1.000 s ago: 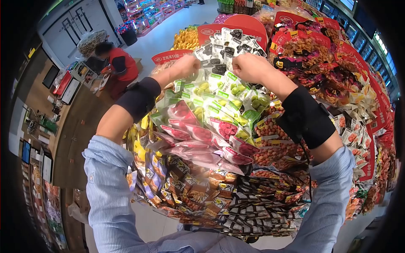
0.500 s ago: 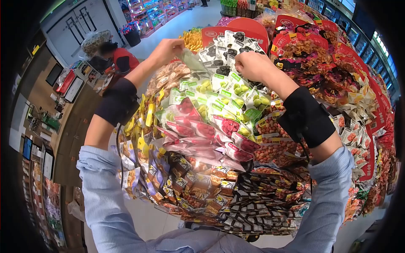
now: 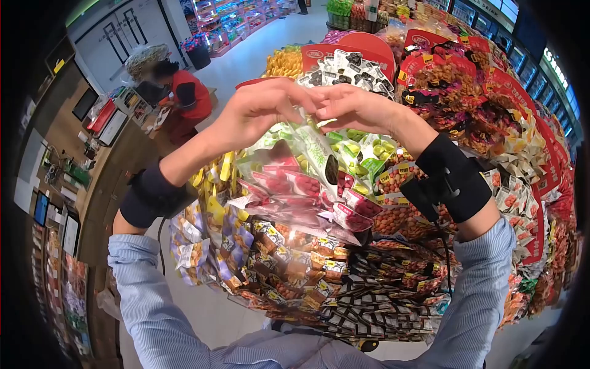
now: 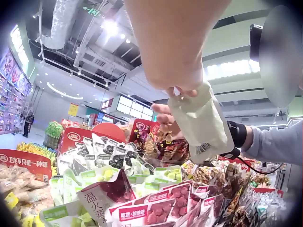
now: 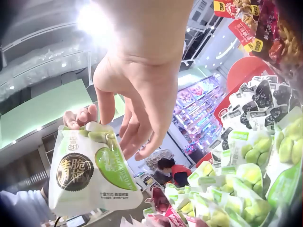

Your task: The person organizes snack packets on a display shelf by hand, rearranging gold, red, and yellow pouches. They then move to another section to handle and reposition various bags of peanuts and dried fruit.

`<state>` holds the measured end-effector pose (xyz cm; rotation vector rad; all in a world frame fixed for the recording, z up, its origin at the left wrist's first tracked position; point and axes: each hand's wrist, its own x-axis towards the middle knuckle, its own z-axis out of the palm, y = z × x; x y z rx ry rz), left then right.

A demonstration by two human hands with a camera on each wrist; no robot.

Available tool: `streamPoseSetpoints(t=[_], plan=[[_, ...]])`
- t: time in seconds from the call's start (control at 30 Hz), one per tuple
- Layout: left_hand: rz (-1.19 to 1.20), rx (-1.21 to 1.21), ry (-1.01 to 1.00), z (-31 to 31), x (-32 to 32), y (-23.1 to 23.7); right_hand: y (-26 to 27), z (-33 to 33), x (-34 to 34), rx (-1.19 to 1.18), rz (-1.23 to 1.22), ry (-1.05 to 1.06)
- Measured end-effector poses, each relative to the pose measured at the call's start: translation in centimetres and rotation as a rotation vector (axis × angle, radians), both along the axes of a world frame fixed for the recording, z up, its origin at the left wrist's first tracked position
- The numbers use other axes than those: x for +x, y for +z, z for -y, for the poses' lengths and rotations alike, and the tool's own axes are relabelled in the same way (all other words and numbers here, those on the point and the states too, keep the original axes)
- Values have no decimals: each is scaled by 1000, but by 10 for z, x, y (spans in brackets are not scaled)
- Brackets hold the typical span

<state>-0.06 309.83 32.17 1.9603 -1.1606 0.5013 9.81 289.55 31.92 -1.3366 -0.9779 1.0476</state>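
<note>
My left hand (image 3: 264, 114) has its fingertips closed in a pinch on the top edge of a flat white plastic pouch with a green oval and a round black label (image 5: 73, 172). My right hand (image 5: 137, 90) is loose, fingers fairly straight and slightly parted, beside the pouch's upper corner; I can't tell whether its thumb touches the plastic. On the head feed I see the two hands meeting, fingertips overlapping, with the pouch hanging tilted below them, above the heaped display.

Directly under it I have white-and-green pouches of green fruit (image 5: 227, 189), and nearer the body a pile of clear-and-pink pouches of red fruit (image 4: 156, 213). Beyond the hands lie white pouches of dark fruit (image 3: 344, 71) in front of a curved red sign board (image 3: 316, 55).

Yellow packets (image 3: 215, 172) sit to my left, and black-and-white packets (image 3: 369, 313) line the near edge. Each wrist wears a black band (image 3: 458, 178), below rolled striped sleeves (image 3: 153, 295). Farther left, a person in a red top (image 3: 192, 101) bends by a brown counter (image 3: 101, 190).
</note>
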Motion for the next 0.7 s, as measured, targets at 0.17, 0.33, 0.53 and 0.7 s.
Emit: streamPoseSetpoints(t=[0.17,0.33,0.53,0.7], plan=[[124,84,81,-12,16,12,13,-7,12,-53,205,10],[71,145,273,-26,34,7,25,-11,29,-221,584,-198],[-386,269,606,-93,95,-55,-1,-25,67,-42,555,-707],[-580,601,574,-109,126,-108,-31,-60,94,-72,707,-831]])
